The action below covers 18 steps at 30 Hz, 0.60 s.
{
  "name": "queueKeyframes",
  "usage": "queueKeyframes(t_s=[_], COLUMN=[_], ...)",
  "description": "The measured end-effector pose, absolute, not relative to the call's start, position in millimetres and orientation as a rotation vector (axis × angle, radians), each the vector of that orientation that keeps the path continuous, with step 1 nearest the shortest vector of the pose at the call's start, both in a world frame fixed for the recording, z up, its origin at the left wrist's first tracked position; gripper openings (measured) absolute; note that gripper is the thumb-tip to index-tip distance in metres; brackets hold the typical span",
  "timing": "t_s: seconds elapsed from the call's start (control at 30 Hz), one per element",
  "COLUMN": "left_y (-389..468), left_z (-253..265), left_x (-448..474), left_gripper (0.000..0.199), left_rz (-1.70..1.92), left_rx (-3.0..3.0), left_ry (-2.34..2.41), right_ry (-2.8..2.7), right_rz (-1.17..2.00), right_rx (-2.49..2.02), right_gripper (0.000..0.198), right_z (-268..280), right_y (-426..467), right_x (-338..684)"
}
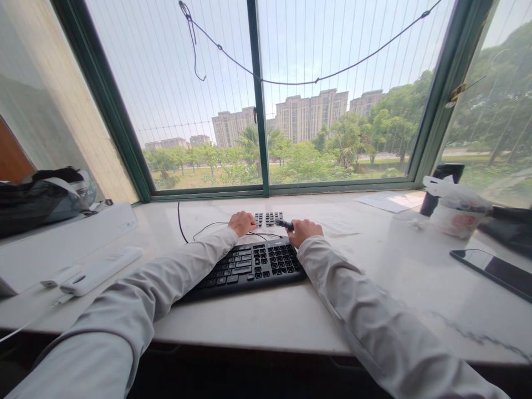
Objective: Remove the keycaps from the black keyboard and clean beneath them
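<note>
A black keyboard (249,266) lies at a slant on the white sill. The keys at its right end are off and leave bare sockets. Beyond it, loose black keycaps (274,216) stand in rows. My left hand (242,223) is beside the left end of those rows, with its fingers curled down; what they pinch, if anything, is hidden. My right hand (306,231) is closed around a short black hand tool (284,224), whose tip points left at the near edge of the keycaps. The kind of tool is too small to make out.
On the left are a long white box (75,238) with a dark bag (41,194) on it, and white devices (102,271) with a cable. To the right lie a phone (494,271), a bagged tub (457,213), a dark cup and papers (390,201). A window (266,188) closes the back.
</note>
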<state>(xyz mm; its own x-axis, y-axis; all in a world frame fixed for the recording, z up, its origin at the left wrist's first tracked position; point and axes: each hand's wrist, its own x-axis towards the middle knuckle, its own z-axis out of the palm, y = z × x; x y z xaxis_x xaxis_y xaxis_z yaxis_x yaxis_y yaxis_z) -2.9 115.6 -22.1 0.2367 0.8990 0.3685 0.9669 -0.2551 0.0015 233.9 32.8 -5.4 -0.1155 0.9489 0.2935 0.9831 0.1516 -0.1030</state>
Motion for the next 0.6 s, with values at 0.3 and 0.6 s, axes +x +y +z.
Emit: queueKeyframes(t_s=[0.3, 0.6], left_y=[116.2, 109.8], left_z=[-23.1, -18.0], left_x=[-3.9, -0.7], left_gripper=[0.021, 0.020], left_rz=[-0.427, -0.397], left_rx=[-2.269, -2.259], left_ry=[-1.739, -1.742], right_ry=[-2.147, -2.141], right_rz=[-0.166, -0.165], right_rx=[-1.866, -1.852], right_gripper=[0.039, 0.040], right_z=[-5.9, -7.2], right_y=[33.6, 35.2], right_x=[233.8, 234.4])
